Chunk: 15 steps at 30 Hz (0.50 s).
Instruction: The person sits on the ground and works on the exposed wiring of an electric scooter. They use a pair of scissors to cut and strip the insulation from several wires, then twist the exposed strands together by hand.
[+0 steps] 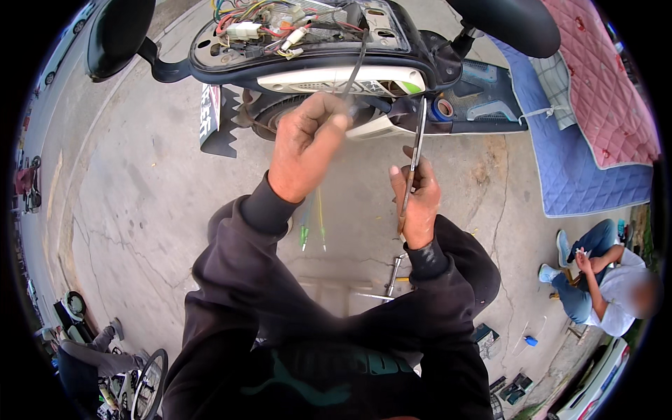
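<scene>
Well, the person's left hand [308, 147] has thumb and forefinger pinched on a thin, dark, flexible strip [358, 64], which runs up past the lower edge of a black-and-white scooter front [336, 79] to its open top, crowded with coloured wires [269, 29]. The right hand [421, 203] is closed around a long, slim metal tool [420, 131], tip upward, near the scooter. Bare grey concrete [140, 203] spreads wide leftward; rightward, a blue quilted cloth's [567, 185] edge narrows the space.

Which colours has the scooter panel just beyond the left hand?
The panel is mostly white, with dark markings and a green patch; best in the head view.
</scene>
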Each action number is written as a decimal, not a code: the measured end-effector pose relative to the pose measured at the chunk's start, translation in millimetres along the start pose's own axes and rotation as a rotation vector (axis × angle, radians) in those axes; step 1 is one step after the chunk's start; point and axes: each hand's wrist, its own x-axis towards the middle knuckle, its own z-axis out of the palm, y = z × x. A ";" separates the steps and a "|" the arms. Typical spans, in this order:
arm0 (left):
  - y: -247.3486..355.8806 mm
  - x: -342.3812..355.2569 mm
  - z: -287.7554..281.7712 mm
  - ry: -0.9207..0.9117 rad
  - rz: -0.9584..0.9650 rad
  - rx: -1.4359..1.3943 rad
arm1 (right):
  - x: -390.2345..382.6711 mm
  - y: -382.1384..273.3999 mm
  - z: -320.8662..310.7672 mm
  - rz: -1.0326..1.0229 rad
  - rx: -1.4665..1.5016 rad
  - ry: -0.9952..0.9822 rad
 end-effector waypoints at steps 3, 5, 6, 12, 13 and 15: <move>-1.4 0.6 5.3 0.020 0.030 0.063 | -22.4 50.4 35.3 0.162 -0.094 -0.193; -1.1 0.0 5.1 0.037 0.058 0.136 | -33.3 54.3 39.2 0.099 0.083 -0.101; -2.3 1.0 2.9 0.054 0.087 0.172 | -34.2 52.1 39.7 0.066 0.164 -0.059; 1.7 0.4 4.3 0.111 0.196 0.358 | -17.6 -47.1 0.3 -0.320 -0.201 -0.092; 2.4 0.9 5.1 0.101 0.194 0.369 | -18.5 -51.9 0.7 -0.321 -0.201 -0.089; 3.1 0.7 5.5 0.087 0.189 0.394 | -18.6 -56.0 2.0 -0.339 -0.196 -0.118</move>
